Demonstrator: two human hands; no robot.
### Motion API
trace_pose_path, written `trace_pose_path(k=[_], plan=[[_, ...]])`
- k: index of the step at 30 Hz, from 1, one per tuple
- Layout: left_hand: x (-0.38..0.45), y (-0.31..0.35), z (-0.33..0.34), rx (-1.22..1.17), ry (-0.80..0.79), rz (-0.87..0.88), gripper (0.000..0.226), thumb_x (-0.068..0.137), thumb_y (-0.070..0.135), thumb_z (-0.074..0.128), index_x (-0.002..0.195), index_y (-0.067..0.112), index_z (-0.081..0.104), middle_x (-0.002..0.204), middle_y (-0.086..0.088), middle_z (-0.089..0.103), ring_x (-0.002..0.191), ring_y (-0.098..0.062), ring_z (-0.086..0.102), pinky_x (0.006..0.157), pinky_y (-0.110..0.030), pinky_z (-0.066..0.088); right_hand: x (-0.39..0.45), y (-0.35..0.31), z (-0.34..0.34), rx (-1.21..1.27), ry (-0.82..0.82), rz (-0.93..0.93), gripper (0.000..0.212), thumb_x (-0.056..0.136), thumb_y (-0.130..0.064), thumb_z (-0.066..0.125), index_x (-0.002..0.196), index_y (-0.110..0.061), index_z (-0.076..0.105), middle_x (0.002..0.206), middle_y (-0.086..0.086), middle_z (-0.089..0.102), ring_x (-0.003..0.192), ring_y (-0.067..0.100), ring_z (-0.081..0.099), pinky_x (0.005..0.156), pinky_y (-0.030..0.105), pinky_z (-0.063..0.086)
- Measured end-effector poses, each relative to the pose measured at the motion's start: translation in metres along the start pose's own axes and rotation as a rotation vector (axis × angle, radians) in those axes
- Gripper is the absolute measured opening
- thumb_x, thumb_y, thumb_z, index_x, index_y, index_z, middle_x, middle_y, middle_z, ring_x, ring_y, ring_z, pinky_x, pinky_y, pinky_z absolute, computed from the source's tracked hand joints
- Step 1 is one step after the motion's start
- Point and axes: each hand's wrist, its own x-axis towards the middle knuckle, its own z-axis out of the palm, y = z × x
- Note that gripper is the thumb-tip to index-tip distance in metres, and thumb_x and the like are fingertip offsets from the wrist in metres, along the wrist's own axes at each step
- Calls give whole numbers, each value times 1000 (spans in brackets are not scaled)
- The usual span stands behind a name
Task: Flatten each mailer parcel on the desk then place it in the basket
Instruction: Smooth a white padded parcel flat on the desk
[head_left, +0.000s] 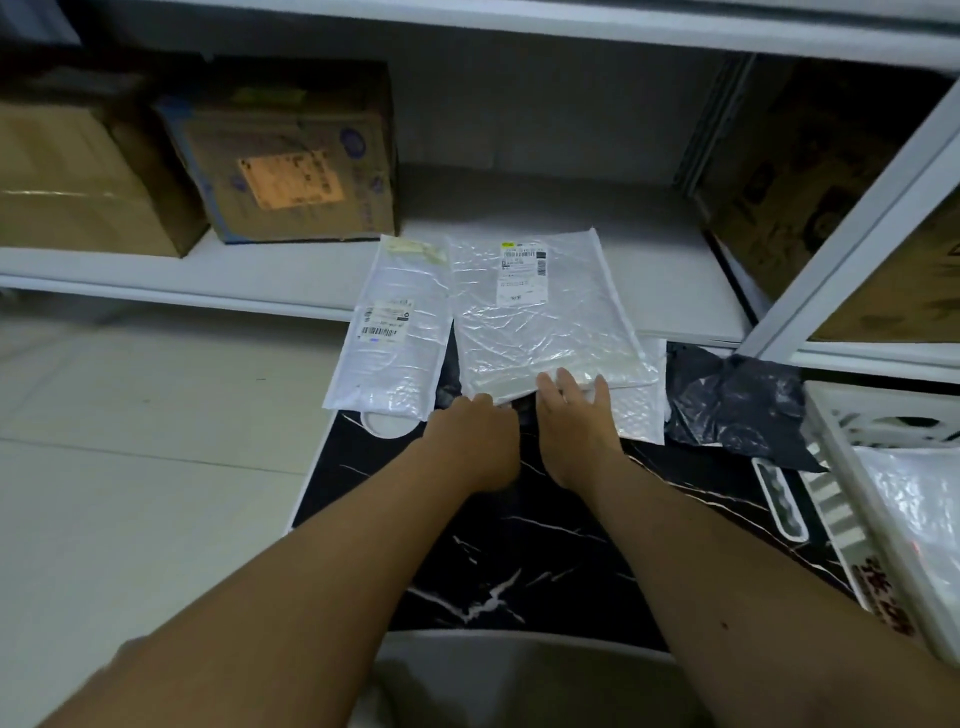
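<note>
Gripping the near edge of a large white bubble mailer (540, 317) at mid-frame, my left hand (475, 441) curls at its lower left corner while my right hand (574, 415) lays fingers over the lower edge, thumb hidden beneath. The mailer is crinkled and glossy, with a printed shipping label (523, 273) near its far edge. It overlaps a second white mailer (641, 400) to the right; a narrower labelled mailer (395, 332) lies just left, touching it. A crumpled dark plastic bag (737, 405) sits further right. All rest on a black marble-patterned desk (519, 561), their far ends reaching onto a white shelf (291, 280). At the right edge, a white basket (836, 499) holds another shiny mailer (919, 509). Cardboard boxes (280, 156) fill the upper left shelf; pale floor tiles (130, 415) spread at left.
</note>
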Motion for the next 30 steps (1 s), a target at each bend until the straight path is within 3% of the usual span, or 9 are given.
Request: trace_pose_path(k=[9, 17, 19, 21, 23, 25, 26, 28, 30], plan=[[-20, -5, -10, 1, 32, -57, 38, 95, 25, 45, 129, 9, 43, 128, -14, 43, 120, -32, 43, 97, -45, 40, -78, -35, -33, -7, 69, 124, 49, 94, -32, 41, 133, -3, 45, 133, 18, 38, 126, 31, 31, 112, 61, 16], [-58, 0, 37, 99, 14, 22, 38, 94, 20, 43, 131, 13, 39, 132, -10, 41, 124, -29, 40, 98, -44, 40, -157, -93, -25, 108, -96, 1, 45, 93, -25, 47, 133, -4, 46, 131, 18, 41, 125, 33, 35, 113, 62, 10], [-64, 5, 60, 128, -6, 73, 46, 92, 23, 48, 136, 16, 37, 139, -9, 36, 129, -28, 37, 100, -45, 41, -171, -97, -20, 172, -96, -39, 40, 93, -23, 45, 130, -6, 49, 130, 16, 46, 121, 32, 40, 113, 57, 16], [-65, 6, 77, 109, -14, 84, 53, 90, 29, 54, 138, 18, 34, 144, -9, 30, 132, -27, 35, 101, -46, 41, -175, -98, -15, 278, -42, -81, 34, 93, -23, 45, 123, -10, 54, 123, 13, 52, 111, 29, 46, 103, 48, 32], [-66, 7, 90, 76, -22, 62, 59, 90, 33, 54, 140, 18, 28, 149, -12, 22, 135, -30, 30, 102, -48, 40, -175, -94, -11, 380, 32, -52, 27, 87, -19, 53, 112, -11, 59, 109, 9, 57, 95, 25, 53, 82, 39, 43], [-67, 8, 100, 60, -3, 18, 62, 94, 35, 47, 145, 17, 18, 154, -14, 12, 140, -32, 22, 106, -51, 36, -168, -87, -6, 423, 167, 49, 18, 73, -14, 61, 91, -13, 64, 87, 6, 59, 74, 24, 57, 60, 33, 44], [-67, 8, 104, 49, 15, -7, 62, 96, 35, 43, 147, 17, 13, 156, -15, 7, 143, -34, 16, 108, -52, 32, -165, -83, -2, 438, 211, 105, 15, 70, -12, 55, 83, -13, 63, 80, 6, 58, 68, 25, 56, 53, 32, 42], [-67, 9, 110, 20, 54, -54, 60, 100, 40, 32, 150, 20, 5, 159, -14, -1, 146, -34, 5, 113, -53, 23, -159, -73, 9, 482, 267, 206, 31, 71, -14, 37, 86, -12, 63, 86, 8, 62, 73, 28, 59, 54, 34, 45], [-68, 13, 113, 21, 87, -79, 61, 101, 45, 22, 152, 22, -3, 160, -12, -9, 147, -33, -3, 116, -52, 14, -154, -61, 14, 505, 262, 259, 40, 81, -15, 37, 111, -9, 62, 120, 13, 61, 105, 33, 60, 76, 43, 50]])
